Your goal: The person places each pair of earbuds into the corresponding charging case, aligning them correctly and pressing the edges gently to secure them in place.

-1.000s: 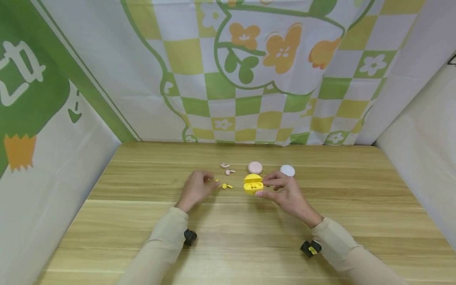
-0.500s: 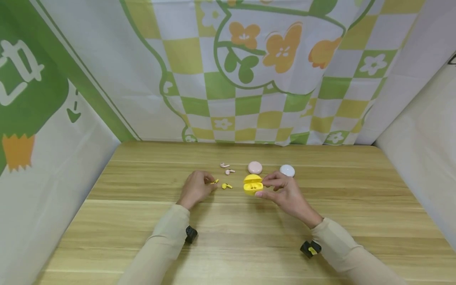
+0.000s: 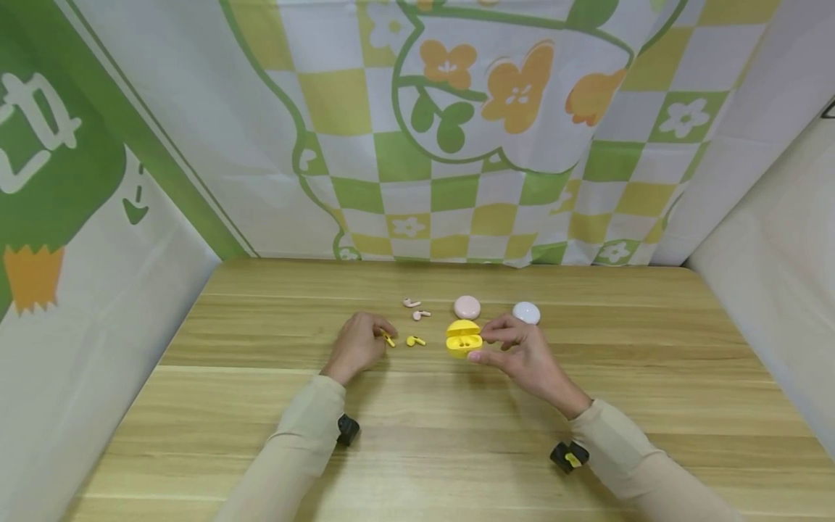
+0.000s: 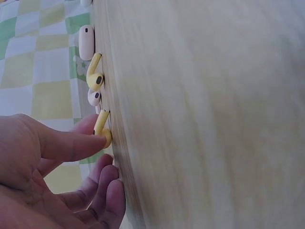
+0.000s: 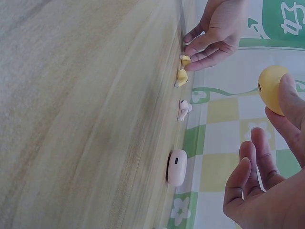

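Note:
My left hand pinches a yellow earbud between thumb and index finger, low at the wooden table. In the head view this earbud's stem points down and to the right. A second yellow earbud lies on the table just right of those fingertips. My right hand holds a yellow earbud case by its right side, thumb at the front. The case's lid stands raised, and its wells face me. The right wrist view shows the case held up off the table, between thumb and fingers.
Behind the yellow earbuds lie two pink earbuds. A closed pink case sits behind the yellow one, with a white case to its right, partly behind my right hand. A patterned curtain hangs along the table's back edge.
My left hand has drawn slightly left, and the earbud in its fingers has turned from stem up-right to stem down-right. The right hand and yellow case stay nearly still.

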Demonstrator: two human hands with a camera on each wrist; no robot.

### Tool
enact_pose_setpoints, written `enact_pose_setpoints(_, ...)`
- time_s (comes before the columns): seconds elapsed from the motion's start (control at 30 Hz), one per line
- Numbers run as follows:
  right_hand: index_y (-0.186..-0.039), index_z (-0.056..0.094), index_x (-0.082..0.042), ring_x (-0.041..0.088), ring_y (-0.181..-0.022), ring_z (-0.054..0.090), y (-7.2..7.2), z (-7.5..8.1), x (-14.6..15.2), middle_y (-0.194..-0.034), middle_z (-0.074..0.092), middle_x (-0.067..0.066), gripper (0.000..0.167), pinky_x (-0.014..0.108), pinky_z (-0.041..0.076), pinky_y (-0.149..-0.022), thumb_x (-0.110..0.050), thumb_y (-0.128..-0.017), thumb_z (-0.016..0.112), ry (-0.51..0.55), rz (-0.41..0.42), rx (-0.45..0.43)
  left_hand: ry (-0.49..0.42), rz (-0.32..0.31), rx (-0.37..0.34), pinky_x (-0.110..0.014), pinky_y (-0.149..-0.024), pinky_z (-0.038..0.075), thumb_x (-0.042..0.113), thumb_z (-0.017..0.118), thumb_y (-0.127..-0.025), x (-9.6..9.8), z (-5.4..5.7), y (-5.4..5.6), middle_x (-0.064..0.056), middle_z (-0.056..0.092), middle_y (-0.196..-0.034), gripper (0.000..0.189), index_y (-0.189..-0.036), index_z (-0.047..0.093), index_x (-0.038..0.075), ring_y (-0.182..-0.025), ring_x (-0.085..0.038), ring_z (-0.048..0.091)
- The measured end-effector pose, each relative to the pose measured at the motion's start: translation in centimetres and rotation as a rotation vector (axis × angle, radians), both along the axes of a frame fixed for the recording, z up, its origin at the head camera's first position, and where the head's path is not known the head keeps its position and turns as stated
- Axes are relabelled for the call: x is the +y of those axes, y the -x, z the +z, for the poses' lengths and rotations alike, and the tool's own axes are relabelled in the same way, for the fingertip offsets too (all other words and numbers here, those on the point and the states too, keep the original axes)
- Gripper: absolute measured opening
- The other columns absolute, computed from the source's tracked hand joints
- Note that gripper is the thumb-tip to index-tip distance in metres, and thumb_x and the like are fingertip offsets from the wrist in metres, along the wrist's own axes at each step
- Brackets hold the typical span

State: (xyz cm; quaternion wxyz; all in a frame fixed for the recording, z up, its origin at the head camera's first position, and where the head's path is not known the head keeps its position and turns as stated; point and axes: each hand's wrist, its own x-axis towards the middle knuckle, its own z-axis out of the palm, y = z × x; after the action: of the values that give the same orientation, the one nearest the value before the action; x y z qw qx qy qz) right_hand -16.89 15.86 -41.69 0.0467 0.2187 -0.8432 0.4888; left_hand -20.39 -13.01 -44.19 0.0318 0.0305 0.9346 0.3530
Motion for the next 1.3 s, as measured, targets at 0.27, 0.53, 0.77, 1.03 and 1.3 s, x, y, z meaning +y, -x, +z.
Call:
enact_pose_setpoints(0.27, -0.103, 0.078, 0.003, 0.024, -0.097, 0.060, 0.00, 0.00, 0.00, -0.102, 0.070, 0.007, 0.030, 0.036, 0.050, -0.076, -0.011, -0.079, 0.088, -0.003, -0.008, -0.010, 0.007, 0.007, 0.033, -0.038, -0.071, 0.050, -0.012, 0.057, -0.075, -0.03, 0.14, -0.06, -0.012, 0.070, -0.096, 0.043, -0.110, 0.077, 0.005, -0.081, -0.023, 0.058)
enact_pose_setpoints(0.53, -0.103, 0.078, 0.003, 0.024, -0.098, 0.060, -0.07, 0.07, 0.00, -0.103, 0.069, 0.007, 0.029, 0.036, 0.050, -0.077, -0.011, -0.079, 0.088, 0.000, -0.008, -0.015, -0.003, 0.013, -0.007, -0.050, -0.094, 0.051, 0.015, 0.076, -0.090, -0.07, 0.25, -0.24, -0.018, 0.069, -0.115, 0.032, -0.117, 0.071, -0.003, -0.109, -0.034, 0.063)
enact_pose_setpoints(0.77, -0.103, 0.078, 0.003, 0.024, -0.098, 0.060, -0.07, 0.06, -0.01, -0.103, 0.069, 0.007, 0.029, 0.036, 0.051, -0.077, -0.010, -0.079, 0.088, -0.002, -0.002, -0.010, -0.022, 0.044, -0.045, -0.051, -0.094, 0.050, 0.017, 0.083, -0.086, -0.15, 0.02, -0.23, -0.020, 0.067, -0.119, 0.037, -0.115, 0.072, -0.004, -0.112, -0.036, 0.061)
enact_pose_setpoints(1.03, -0.103, 0.078, 0.003, 0.024, -0.097, 0.060, -0.07, -0.02, -0.05, -0.102, 0.069, 0.007, 0.029, 0.036, 0.051, -0.076, -0.010, -0.079, 0.088, -0.006, 0.001, -0.007, -0.020, 0.059, -0.063, -0.049, -0.096, 0.050, 0.016, 0.086, -0.083, -0.02, 0.05, -0.20, -0.017, 0.069, -0.116, 0.036, -0.111, 0.072, -0.002, -0.111, -0.035, 0.061)
enact_pose_setpoints(1.3, -0.104, 0.078, 0.003, 0.024, -0.098, 0.060, -0.04, -0.01, -0.04, -0.104, 0.069, 0.007, 0.030, 0.036, 0.051, -0.077, -0.011, -0.079, 0.088, -0.008, 0.006, -0.008, 0.000, 0.036, -0.070, -0.040, -0.078, 0.049, 0.016, 0.088, -0.080, 0.15, 0.18, -0.13, -0.008, 0.064, -0.096, 0.032, -0.102, 0.070, 0.001, -0.088, -0.024, 0.057)
